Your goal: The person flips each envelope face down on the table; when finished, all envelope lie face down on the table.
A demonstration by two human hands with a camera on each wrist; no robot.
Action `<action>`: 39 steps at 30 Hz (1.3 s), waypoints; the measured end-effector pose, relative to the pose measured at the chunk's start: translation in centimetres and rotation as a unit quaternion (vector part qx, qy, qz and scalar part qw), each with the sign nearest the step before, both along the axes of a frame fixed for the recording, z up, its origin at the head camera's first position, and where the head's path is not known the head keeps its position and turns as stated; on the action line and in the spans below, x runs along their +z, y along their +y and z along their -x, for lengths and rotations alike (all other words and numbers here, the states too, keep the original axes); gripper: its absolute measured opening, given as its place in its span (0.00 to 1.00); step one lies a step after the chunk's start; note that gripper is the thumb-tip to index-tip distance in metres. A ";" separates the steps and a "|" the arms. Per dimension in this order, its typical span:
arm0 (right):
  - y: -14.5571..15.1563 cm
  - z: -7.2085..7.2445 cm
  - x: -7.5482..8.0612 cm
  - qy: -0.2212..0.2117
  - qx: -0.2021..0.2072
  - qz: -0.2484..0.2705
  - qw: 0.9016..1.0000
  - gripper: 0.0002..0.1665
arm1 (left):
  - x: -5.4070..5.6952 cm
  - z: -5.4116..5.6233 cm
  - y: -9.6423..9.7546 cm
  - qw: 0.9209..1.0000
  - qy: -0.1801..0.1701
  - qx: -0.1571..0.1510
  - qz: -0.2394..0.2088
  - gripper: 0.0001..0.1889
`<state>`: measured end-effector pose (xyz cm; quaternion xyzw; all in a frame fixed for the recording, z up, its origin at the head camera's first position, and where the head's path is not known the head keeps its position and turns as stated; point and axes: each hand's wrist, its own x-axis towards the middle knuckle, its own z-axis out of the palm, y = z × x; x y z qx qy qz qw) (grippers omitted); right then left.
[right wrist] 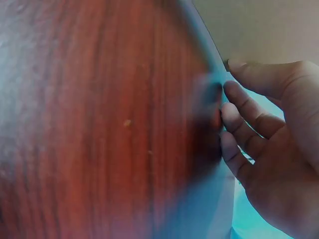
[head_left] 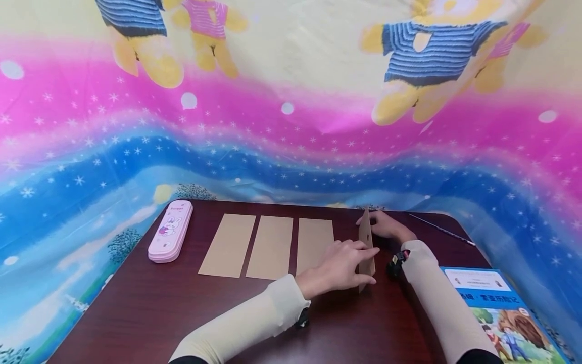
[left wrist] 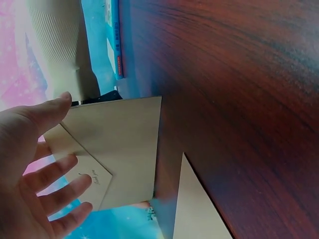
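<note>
A kraft-brown envelope [head_left: 365,232] stands on edge on the dark table, between my two hands. Its pointed flap, with small dark printing, faces my left palm; the envelope [left wrist: 129,144] fills the middle of the left wrist view. With thumb and index finger my left hand [head_left: 338,265] holds it at the near upper edge, the other fingers spread loosely along the flap. At the far end, my right hand [head_left: 386,225] pinches a corner between thumb and fingertips, partly hidden behind the envelope. Left of it, three plain brown rectangles [head_left: 270,246] lie flat in a row.
A pink pencil case [head_left: 171,231] with a rabbit picture lies at the table's left edge. Towards the back right is a thin pen-like stick [head_left: 443,230]. A blue picture book [head_left: 504,308] sits at the right edge, beside my right forearm. A patterned curtain [head_left: 291,126] hangs behind.
</note>
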<state>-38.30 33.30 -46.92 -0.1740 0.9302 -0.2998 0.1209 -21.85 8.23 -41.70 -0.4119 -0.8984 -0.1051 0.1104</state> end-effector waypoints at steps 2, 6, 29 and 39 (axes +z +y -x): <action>0.2 0.0 0.2 -0.004 -0.008 0.004 1.000 0.18 | 0.1 0.1 -0.1 1.000 0.007 -0.001 -0.004 0.36; 0.9 0.1 0.7 -0.021 -0.011 0.032 0.999 0.19 | 0.3 0.2 -0.4 1.000 0.025 -0.001 -0.016 0.37; 4.0 0.0 4.7 -0.048 -0.076 0.115 0.989 0.26 | -0.1 0.8 -1.1 1.000 0.027 0.013 -0.005 0.24; 4.1 -0.2 4.6 -0.035 -0.066 0.082 0.994 0.25 | -1.1 1.5 -0.4 0.997 -0.033 0.032 0.070 0.21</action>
